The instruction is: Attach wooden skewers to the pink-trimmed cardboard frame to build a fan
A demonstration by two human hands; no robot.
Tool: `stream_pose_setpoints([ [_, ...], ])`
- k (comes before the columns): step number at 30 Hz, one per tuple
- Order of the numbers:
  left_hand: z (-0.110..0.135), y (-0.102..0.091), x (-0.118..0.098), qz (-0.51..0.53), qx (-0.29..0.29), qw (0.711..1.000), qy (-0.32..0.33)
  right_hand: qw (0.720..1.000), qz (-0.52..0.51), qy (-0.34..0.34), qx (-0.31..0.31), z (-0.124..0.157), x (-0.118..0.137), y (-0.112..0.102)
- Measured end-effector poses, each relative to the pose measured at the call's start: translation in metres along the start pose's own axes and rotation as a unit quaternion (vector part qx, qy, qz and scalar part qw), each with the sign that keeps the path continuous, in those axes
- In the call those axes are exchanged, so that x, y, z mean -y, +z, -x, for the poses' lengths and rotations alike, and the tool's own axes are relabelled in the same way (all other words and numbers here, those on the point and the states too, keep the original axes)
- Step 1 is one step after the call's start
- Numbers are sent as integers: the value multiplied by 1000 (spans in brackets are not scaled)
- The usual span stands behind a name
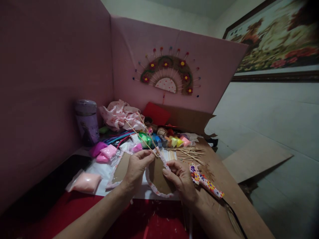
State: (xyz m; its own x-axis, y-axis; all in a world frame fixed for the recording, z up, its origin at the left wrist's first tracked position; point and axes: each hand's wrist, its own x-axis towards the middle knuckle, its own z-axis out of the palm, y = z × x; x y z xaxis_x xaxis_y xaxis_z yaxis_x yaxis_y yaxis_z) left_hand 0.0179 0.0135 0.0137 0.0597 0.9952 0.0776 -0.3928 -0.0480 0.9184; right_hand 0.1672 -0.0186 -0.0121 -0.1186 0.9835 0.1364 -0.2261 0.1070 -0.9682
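Observation:
My left hand pinches two thin wooden sticks that slant up and away to the left, together with the end of a white patterned ribbon. The ribbon hangs in a loop below both hands. My right hand holds the ribbon a little lower, thumb and forefinger closed on it. Both hands hover over a brown cardboard piece on the table. A flower-patterned stick lies just right of my right hand.
Small bags of coloured clay and pink bags lie behind the hands, beside a pile of wooden sticks. A purple cup, crumpled cloth, and a pink cardboard screen with a decorated fan stand at the back.

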Motion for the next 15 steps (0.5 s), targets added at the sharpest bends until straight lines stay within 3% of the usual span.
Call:
stream_pose_setpoints([
  [10, 1, 1, -1, -50, -19, 998, 22, 1000, -1, -4, 8, -1, -5, -2],
  [15, 3, 1, 0, -9, 19, 1000, 9, 1000, 0, -6, 1, -3, -5, -4],
])
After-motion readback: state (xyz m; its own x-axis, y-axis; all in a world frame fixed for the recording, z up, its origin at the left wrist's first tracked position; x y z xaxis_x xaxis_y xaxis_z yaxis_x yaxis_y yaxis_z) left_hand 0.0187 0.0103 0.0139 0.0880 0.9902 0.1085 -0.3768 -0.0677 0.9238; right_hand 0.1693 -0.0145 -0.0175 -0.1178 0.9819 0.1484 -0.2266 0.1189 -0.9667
